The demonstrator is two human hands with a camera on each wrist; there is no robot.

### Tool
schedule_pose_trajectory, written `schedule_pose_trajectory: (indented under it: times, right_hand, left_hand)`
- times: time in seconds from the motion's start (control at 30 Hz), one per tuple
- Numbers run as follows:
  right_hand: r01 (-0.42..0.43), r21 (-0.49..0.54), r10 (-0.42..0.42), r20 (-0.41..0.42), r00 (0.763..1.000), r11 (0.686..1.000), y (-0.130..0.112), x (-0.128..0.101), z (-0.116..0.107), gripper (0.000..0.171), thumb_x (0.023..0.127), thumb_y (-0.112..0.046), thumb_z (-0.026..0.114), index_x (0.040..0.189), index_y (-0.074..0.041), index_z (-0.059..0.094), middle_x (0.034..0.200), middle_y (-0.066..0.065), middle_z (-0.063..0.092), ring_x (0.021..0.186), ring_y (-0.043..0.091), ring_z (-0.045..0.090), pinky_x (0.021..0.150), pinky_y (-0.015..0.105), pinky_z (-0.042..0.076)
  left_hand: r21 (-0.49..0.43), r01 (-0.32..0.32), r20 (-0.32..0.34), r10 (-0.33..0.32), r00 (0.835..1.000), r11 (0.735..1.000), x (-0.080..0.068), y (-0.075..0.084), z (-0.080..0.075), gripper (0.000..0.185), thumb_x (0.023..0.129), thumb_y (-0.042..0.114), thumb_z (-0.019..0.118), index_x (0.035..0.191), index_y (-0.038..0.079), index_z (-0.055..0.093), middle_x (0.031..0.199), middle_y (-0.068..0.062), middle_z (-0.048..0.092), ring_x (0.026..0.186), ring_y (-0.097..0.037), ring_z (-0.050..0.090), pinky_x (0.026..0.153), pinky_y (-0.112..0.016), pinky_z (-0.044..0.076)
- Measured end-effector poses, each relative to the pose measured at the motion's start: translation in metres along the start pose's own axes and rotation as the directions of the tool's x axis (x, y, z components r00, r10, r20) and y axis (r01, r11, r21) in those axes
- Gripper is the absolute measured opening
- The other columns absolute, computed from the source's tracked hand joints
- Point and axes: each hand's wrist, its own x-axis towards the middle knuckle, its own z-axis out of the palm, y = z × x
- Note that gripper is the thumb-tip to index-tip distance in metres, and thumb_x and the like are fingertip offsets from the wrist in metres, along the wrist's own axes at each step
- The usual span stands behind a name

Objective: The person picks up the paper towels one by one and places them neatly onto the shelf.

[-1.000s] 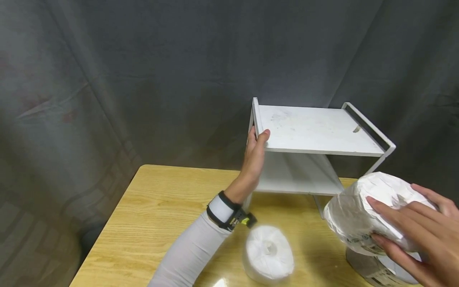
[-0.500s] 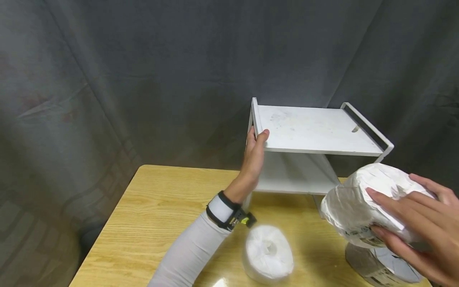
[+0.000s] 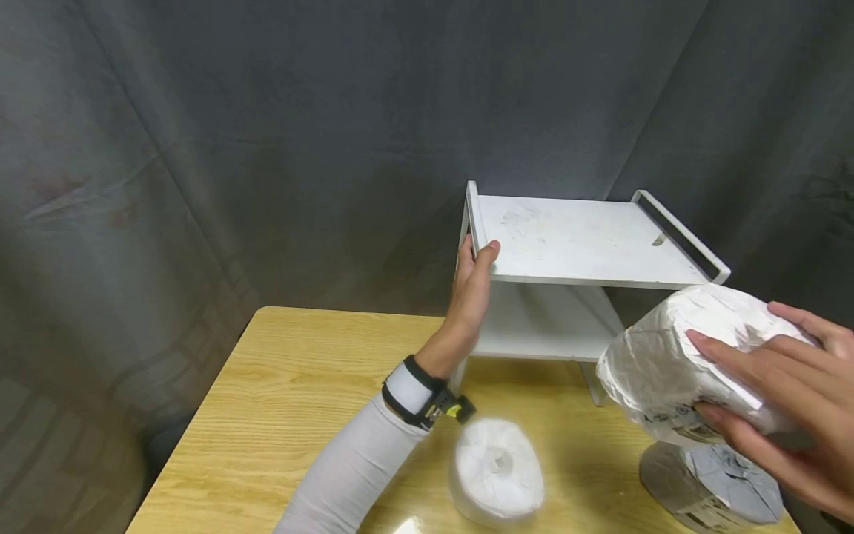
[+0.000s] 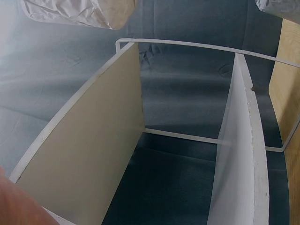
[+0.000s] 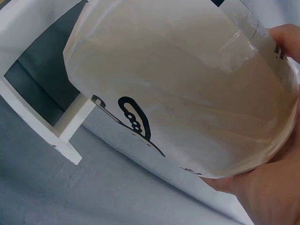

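Wrapped roll (image 3: 674,363) risen slightly toward white shelf (image 3: 587,245), right hand (image 3: 780,400) grip clamped on it; left hand (image 3: 472,285) grip clamps shelf edge.

Left arm in white sleeve stretched forward, dark band with white patch at wrist. Left hand (image 3: 472,285) raised upright, thumb hooked over top, fingers wrapped round edge behind; grip closed on shelf (image 3: 587,245) corner. Right hand (image 3: 777,400) at lower right, palm down, fingers spread long and slightly curved, thumb underneath; grip clasped round wrapped roll (image 3: 674,371), held lifted in air.
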Motion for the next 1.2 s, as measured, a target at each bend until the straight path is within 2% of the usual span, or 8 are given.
schedule_pose_trajectory:
  times: [0.27,0.37,0.5,0.6,0.63,0.8,1.0,1.2]
  right_hand:
    - [0.035,0.004,-0.035,0.006,0.999,0.999,0.005,0.006,-0.001,0.075,0.103,-0.065,0.051,0.135,-0.001,0.071,0.076,0.009,0.070,0.086,-0.003,0.048,0.128,0.055,0.021]
    - [0.037,-0.012,-0.037,0.048,0.998,0.999,0.026,-0.003,0.002,0.077,0.096,-0.069,0.062,0.141,-0.007,0.069,0.080,0.004,0.073,0.081,0.007,0.055,0.127,0.061,0.020]
    - [0.072,-0.035,-0.068,0.090,0.994,0.997,0.050,-0.011,0.006,0.084,0.087,-0.071,0.073,0.146,-0.012,0.066,0.091,-0.009,0.075,0.081,0.012,0.059,0.127,0.066,0.017]
    - [0.084,-0.035,-0.081,0.060,0.995,0.996,0.042,0.001,0.004,0.080,0.093,-0.071,0.066,0.144,-0.010,0.067,0.087,-0.007,0.074,0.084,0.004,0.054,0.127,0.063,0.018]
    - [0.060,-0.020,-0.059,0.048,0.997,0.998,0.032,0.009,0.002,0.077,0.095,-0.070,0.061,0.142,-0.009,0.068,0.079,-0.001,0.071,0.081,0.007,0.052,0.127,0.063,0.020]
    - [0.100,0.011,-0.099,-0.038,0.994,0.995,0.010,0.035,-0.002,0.072,0.104,-0.062,0.051,0.136,-0.001,0.070,0.077,0.010,0.067,0.088,-0.003,0.045,0.127,0.056,0.024]
    - [0.103,-0.027,-0.104,-0.021,0.994,0.994,0.013,0.044,-0.003,0.074,0.104,-0.064,0.049,0.138,-0.003,0.070,0.080,0.010,0.068,0.084,0.005,0.048,0.127,0.056,0.025]
    - [0.155,-0.004,-0.155,-0.047,0.987,0.988,0.023,0.055,-0.001,0.070,0.104,-0.062,0.051,0.138,-0.004,0.070,0.078,0.002,0.066,0.084,0.001,0.044,0.127,0.047,0.027]
  left_hand:
    - [0.004,0.001,0.000,-0.001,1.000,1.000,-0.001,0.000,-0.002,0.085,0.101,0.052,0.048,0.172,0.019,0.013,0.176,-0.006,0.020,0.162,-0.023,0.018,0.131,-0.050,0.015]
    - [0.006,-0.004,-0.001,0.004,1.000,1.000,-0.001,0.001,-0.003,0.084,0.102,0.052,0.048,0.171,0.020,0.015,0.176,-0.005,0.021,0.162,-0.022,0.019,0.131,-0.050,0.016]
    - [0.008,-0.003,-0.002,0.003,1.000,1.000,-0.001,0.001,-0.004,0.083,0.102,0.052,0.048,0.171,0.020,0.015,0.176,-0.004,0.021,0.162,-0.021,0.018,0.131,-0.049,0.016]
    - [0.008,-0.003,0.000,0.003,1.000,1.000,-0.001,0.001,-0.004,0.084,0.102,0.052,0.048,0.172,0.019,0.014,0.177,-0.004,0.019,0.162,-0.021,0.017,0.131,-0.049,0.015]
    - [0.008,-0.004,0.001,0.004,1.000,1.000,-0.002,0.000,-0.005,0.084,0.102,0.052,0.048,0.172,0.019,0.014,0.177,-0.004,0.019,0.162,-0.021,0.017,0.131,-0.049,0.015]
    - [0.007,-0.013,0.004,0.013,1.000,1.000,-0.002,0.000,-0.005,0.084,0.102,0.051,0.048,0.171,0.018,0.013,0.177,-0.004,0.017,0.162,-0.021,0.016,0.131,-0.049,0.015]
    - [0.005,-0.018,0.008,0.018,1.000,1.000,-0.001,-0.001,-0.006,0.086,0.102,0.051,0.048,0.172,0.016,0.012,0.177,-0.005,0.016,0.162,-0.021,0.015,0.131,-0.049,0.014]
    - [0.001,-0.020,0.009,0.020,1.000,1.000,-0.001,0.000,-0.006,0.085,0.103,0.050,0.048,0.172,0.017,0.012,0.177,-0.004,0.016,0.162,-0.021,0.015,0.131,-0.048,0.014]
